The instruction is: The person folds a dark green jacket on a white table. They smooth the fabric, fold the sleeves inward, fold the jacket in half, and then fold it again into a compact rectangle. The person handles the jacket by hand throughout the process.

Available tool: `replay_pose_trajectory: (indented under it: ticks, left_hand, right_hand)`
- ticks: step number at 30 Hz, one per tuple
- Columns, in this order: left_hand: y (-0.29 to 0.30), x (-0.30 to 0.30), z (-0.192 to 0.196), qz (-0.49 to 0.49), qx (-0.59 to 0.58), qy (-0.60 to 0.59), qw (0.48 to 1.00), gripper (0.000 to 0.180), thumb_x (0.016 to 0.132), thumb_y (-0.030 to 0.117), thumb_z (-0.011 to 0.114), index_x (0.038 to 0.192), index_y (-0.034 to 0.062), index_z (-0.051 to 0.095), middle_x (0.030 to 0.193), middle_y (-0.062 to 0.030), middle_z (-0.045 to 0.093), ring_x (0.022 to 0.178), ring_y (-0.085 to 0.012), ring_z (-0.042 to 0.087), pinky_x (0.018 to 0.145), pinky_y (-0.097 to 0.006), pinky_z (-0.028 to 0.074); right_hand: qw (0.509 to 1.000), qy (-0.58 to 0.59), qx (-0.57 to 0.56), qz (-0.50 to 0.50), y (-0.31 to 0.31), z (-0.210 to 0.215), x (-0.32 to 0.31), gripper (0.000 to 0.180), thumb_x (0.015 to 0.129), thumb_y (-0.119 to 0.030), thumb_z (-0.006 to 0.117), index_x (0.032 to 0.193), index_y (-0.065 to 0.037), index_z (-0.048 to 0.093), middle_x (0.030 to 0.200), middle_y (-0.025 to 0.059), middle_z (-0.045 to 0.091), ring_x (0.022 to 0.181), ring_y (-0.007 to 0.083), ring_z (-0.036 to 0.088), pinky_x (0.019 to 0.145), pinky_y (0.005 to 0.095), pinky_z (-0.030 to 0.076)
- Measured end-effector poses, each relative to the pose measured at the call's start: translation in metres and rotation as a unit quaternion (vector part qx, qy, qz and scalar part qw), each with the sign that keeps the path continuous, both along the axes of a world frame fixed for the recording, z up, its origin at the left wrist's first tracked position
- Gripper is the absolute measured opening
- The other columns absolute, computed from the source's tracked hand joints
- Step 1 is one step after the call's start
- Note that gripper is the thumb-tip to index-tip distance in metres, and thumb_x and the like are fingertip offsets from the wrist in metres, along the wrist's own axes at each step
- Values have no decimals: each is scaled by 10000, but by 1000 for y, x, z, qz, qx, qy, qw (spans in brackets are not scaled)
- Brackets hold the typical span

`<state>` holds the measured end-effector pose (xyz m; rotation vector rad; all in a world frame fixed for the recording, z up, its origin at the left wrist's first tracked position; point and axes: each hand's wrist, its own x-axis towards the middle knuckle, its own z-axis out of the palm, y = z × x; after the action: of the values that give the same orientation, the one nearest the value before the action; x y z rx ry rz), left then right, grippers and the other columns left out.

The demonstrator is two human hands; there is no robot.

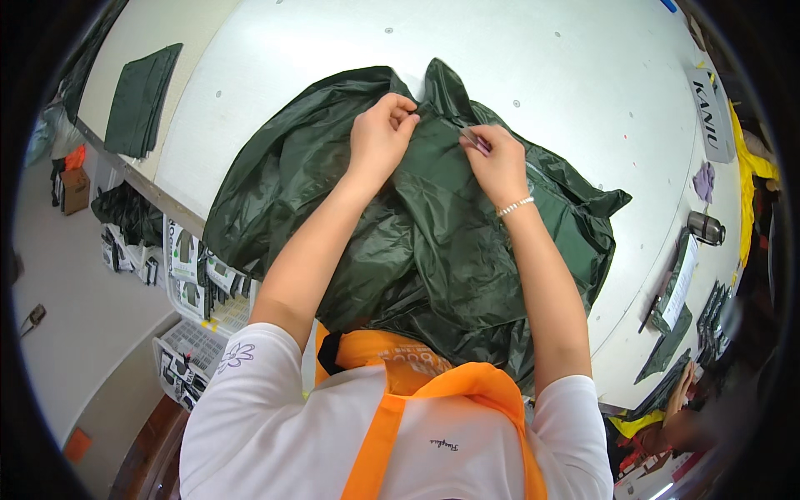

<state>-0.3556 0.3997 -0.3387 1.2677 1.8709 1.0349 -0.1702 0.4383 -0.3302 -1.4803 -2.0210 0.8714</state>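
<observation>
While your left hand (379, 137) pinches a fold of the green raincoat (417, 242), your right hand (497, 162) is closed on a small snipper (475, 139) at the cloth just beside it. The coat lies crumpled under both hands and spills toward your apron (392, 408). It looks thin, light and slick, so it would likely slide; the seams near the collar offer the firmest hold. Beyond your fingers the white table (542, 58) is open. A flask (707, 227) stands well off to your right, folded cloth (143, 100) well off to your left.
</observation>
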Motion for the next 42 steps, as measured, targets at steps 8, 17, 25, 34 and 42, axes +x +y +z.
replay_pose_trajectory:
  ticks: [8,17,25,34,42]
  left_hand:
    - [-23,11,30,-149,342,194,907,185,675,-61,697,814,47,640,807,-63,641,753,-239,613,659,-319,489]
    - [-52,-19,-14,115,-21,-118,986,529,813,242,720,1231,-2,506,1085,-96,561,906,-150,560,752,-274,462]
    - [-94,6,-6,34,-140,-128,981,661,833,292,699,1302,-86,426,1032,-123,609,819,-129,586,687,-243,473]
    - [-81,41,3,111,-97,-241,959,345,802,77,701,1095,7,532,770,-1,589,576,-66,507,501,-225,390]
    - [-76,127,79,-175,249,124,945,293,705,-27,605,971,82,659,825,-60,525,651,-170,500,563,-275,435]
  right_hand:
    - [968,65,13,-240,-33,-6,123,341,842,-122,651,1143,-16,530,964,74,592,831,138,575,763,256,481]
    - [816,-224,14,-533,-176,-68,442,321,774,-145,700,1039,19,622,928,122,636,813,225,606,760,329,487]
    - [860,-178,36,-477,-204,-51,377,317,833,-278,656,1002,-11,671,952,150,648,843,234,612,778,339,481]
    - [829,307,-130,-449,-161,-11,259,120,796,-50,714,803,-29,597,726,-36,573,649,60,492,616,207,417]
    - [987,90,112,-71,-141,45,125,250,678,61,541,908,-27,498,1205,197,555,1132,363,506,979,412,397]
